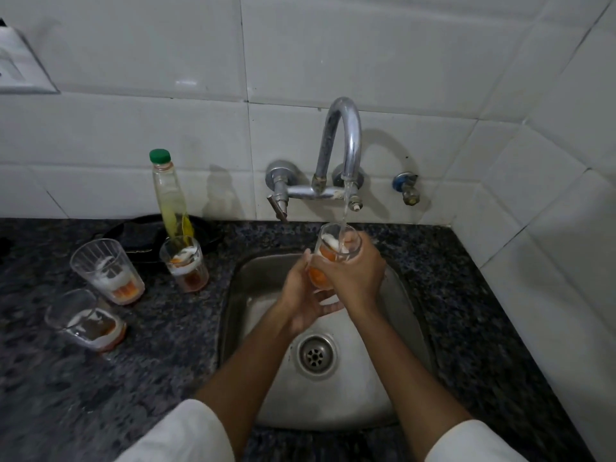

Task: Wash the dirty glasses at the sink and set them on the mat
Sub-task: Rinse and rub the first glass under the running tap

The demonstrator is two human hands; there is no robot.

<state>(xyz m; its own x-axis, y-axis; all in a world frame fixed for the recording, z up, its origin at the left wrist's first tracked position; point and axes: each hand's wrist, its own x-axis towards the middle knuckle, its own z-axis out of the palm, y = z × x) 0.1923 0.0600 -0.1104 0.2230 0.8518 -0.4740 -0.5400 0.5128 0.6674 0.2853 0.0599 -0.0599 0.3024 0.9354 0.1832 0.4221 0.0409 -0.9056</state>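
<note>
over the sink (393, 388) — both hands hold a glass (336, 251) under running water

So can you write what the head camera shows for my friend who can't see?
Both hands hold a dirty glass under the running tap over the sink. Three more dirty glasses wait on the counter beside a bottle.

Green-capped bottle (169, 191) before perhaps a dark pan (143, 233).
</note>
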